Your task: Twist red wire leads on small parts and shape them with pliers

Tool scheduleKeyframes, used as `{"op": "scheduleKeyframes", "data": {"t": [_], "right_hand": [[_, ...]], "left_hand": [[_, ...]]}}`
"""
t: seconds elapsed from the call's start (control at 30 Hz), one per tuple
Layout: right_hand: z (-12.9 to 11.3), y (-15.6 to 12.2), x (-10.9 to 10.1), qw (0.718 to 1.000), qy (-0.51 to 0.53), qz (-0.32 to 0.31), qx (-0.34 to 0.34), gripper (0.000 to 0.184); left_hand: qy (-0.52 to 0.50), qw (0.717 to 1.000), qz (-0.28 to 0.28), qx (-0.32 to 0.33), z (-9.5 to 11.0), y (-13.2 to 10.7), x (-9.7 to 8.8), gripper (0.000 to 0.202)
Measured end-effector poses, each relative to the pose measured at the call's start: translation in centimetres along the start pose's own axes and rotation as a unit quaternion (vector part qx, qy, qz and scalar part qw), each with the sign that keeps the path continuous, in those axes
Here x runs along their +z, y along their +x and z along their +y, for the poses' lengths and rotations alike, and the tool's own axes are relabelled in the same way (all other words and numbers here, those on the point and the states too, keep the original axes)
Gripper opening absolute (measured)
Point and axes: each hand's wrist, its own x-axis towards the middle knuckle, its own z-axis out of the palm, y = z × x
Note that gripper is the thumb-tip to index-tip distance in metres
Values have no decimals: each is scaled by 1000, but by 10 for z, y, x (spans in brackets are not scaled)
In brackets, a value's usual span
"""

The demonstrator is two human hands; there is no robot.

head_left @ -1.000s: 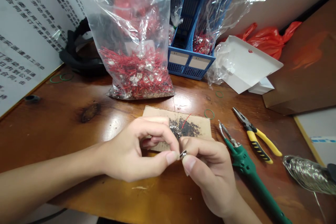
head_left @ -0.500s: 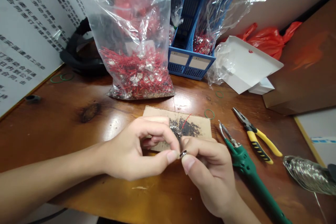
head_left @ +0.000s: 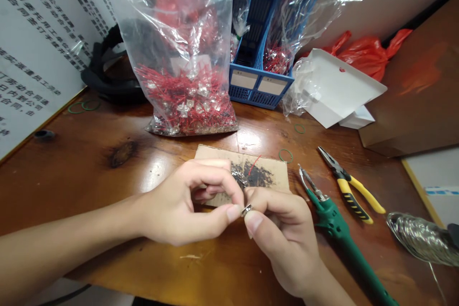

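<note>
Between the fingertips of both hands is a small shiny metal piece, too small to name more exactly. My right hand pinches it between thumb and forefinger. My left hand is closed in a pinch too, its thumb and forefinger tips meeting at the piece's left end. Behind the fingers lies a piece of cardboard with dark scorch marks. On it sit a small heap of shiny metal bits and a red wire, partly hidden by my hands.
Right of my hands lie a green soldering iron, yellow-handled pliers and a coil of solder wire. Behind stand a clear bag of red-wired parts, a blue bin and a white box. A brown carton bounds the right.
My right hand has shifted slightly left with the metal piece, bringing it closer to the left fingertips. The left hand has hardly moved.
</note>
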Motion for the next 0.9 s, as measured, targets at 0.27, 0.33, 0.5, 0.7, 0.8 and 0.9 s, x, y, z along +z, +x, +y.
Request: {"op": "scheduleKeyframes", "data": {"t": [0.27,0.33,0.5,0.7,0.8,0.9], "right_hand": [[2,-1,-1,999,21,13,-21,35],[2,-1,-1,999,3,16,-30,34],[1,-1,0,999,-15,15,-37,32],[1,0,0,999,-30,20,-41,31],[0,1,0,998,-36,20,-43,32],[0,0,0,998,-37,21,-41,32]], "left_hand": [[4,1000,-3,3,3,1,-1,10],[4,1000,-3,1,3,1,-1,10],[7,1000,-2,2,3,1,-1,10],[11,1000,1,5,3,2,-1,10],[12,1000,1,-2,3,1,-1,9],[11,1000,2,-6,3,0,0,8]]}}
